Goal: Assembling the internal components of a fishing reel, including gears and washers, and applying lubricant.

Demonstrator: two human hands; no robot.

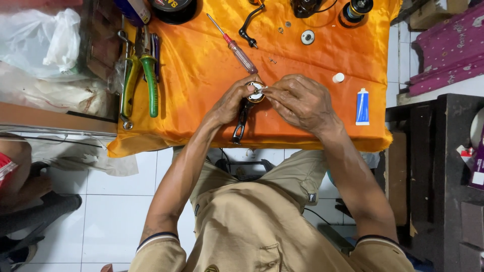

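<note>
1. Fishing reel body (250, 98) — dark metal, with a round silvery face turned up and a black stem below it.
2. Long axis runs from the round head, far from the person, down to the stem foot at the near edge of the orange cloth (201, 70).
3. Left hand (233, 100) grips the head, fingers curled around it.
4. Right hand (301, 102) pinches a small white scrap (267, 90) against the face.
5. Screwdriver (237, 46) lies just beyond; blue tube (362, 106) off right.
</note>
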